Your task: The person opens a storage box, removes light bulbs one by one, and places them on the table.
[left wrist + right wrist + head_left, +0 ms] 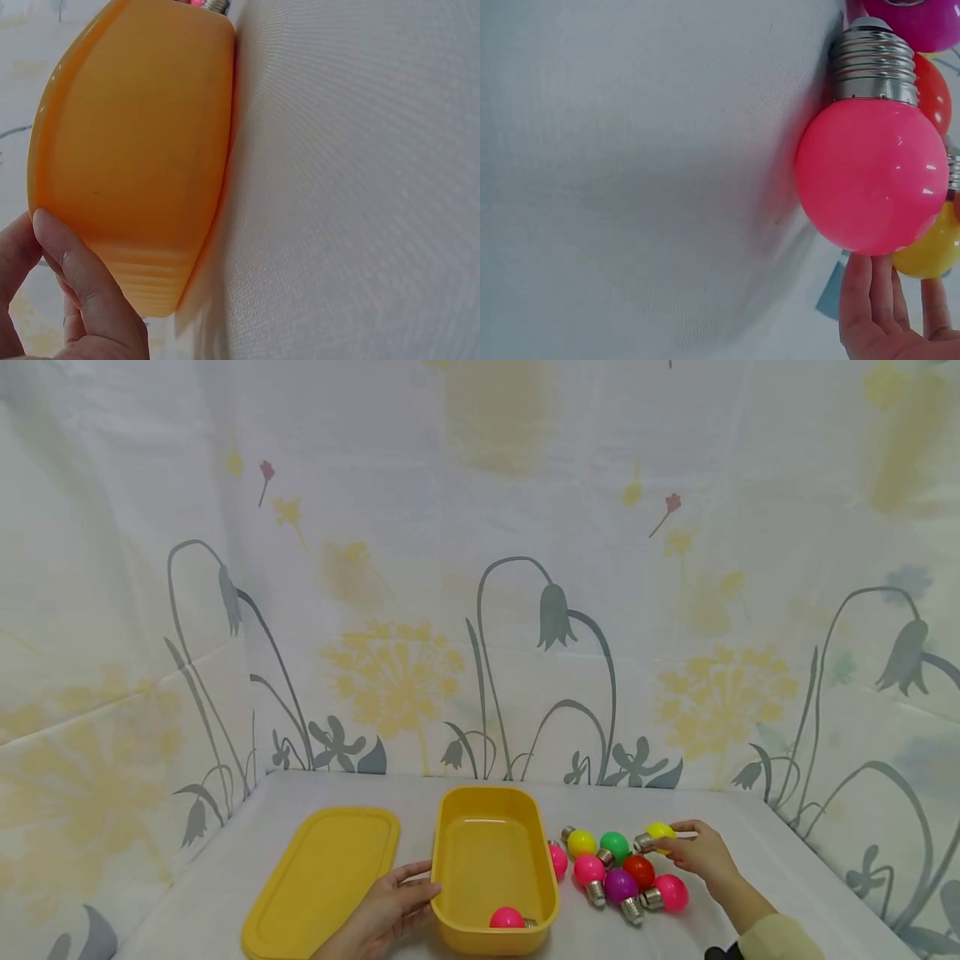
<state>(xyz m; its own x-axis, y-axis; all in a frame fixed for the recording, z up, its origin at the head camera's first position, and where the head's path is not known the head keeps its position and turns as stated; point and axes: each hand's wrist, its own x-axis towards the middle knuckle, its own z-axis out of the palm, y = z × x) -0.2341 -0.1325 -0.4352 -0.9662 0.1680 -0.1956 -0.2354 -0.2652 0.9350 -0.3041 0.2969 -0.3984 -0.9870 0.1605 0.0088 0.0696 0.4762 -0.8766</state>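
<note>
My left hand holds the left rim of a yellow plastic box, thumb outside; the left wrist view shows the thumb on the box's wall. One pink light bulb lies in the near end of the box. To the right, my right hand pinches a yellow light bulb at the far right of a group of bulbs. Its metal base points left. In the right wrist view a pink bulb partly hides that yellow bulb and the fingers.
Several coloured bulbs lie right of the box, among them a green bulb, a red bulb and a purple bulb. A yellow lid lies flat on the white table left of the box. A flower-print curtain hangs behind.
</note>
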